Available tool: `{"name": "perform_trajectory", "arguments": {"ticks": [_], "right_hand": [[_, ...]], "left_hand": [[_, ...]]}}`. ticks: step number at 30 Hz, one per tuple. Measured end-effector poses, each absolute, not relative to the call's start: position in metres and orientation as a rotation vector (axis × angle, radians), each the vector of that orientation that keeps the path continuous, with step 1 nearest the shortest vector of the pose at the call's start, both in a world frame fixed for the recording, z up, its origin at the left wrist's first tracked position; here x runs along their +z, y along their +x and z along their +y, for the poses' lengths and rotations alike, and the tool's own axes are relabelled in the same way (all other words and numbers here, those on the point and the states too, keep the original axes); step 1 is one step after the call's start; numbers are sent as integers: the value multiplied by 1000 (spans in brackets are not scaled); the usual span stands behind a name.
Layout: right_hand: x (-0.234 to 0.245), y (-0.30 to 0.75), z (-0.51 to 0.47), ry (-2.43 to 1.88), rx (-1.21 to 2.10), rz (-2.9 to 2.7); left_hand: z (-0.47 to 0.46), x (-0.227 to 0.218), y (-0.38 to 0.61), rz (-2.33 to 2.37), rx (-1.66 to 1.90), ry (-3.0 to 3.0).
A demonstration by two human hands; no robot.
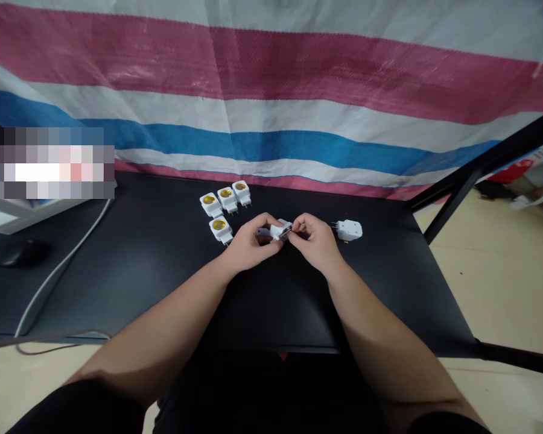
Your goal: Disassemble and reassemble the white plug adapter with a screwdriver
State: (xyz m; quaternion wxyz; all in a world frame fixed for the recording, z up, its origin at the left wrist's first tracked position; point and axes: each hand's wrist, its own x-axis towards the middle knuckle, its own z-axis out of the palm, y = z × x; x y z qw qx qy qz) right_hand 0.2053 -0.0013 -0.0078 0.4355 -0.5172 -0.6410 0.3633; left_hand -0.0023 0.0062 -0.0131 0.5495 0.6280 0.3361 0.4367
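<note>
My left hand [251, 243] and my right hand [314, 239] meet above the middle of the black table [163, 277]. Both pinch one small white plug-in lamp socket [281, 229] between their fingertips. Left of my hands lie several white lamp sockets [224, 205] with brass-coloured centres, three in a row and one [220, 229] in front of them. Just right of my right hand another white plug piece [348, 229] lies on its side, prongs pointing toward my hand.
A striped red, white and blue tarp [271, 108] hangs behind the table. A black mouse [25, 252] and a grey cable [58, 271] lie at the left, beside a white box. A black frame bar [479, 166] slants at the right over a pale floor.
</note>
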Motion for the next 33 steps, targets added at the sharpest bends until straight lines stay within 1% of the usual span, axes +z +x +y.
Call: {"name": "perform_trajectory", "arguments": {"ticks": [11, 23, 33], "right_hand": [[-9, 206, -1, -1276, 914, -1610], [-7, 200, -5, -1224, 756, -1584], [-9, 198, -5, -1190, 869, -1530]], "left_hand": [[10, -15, -3, 788, 1027, 1462], [13, -18, -4, 768, 1085, 1413], [14, -15, -5, 794, 1111, 1354]]}}
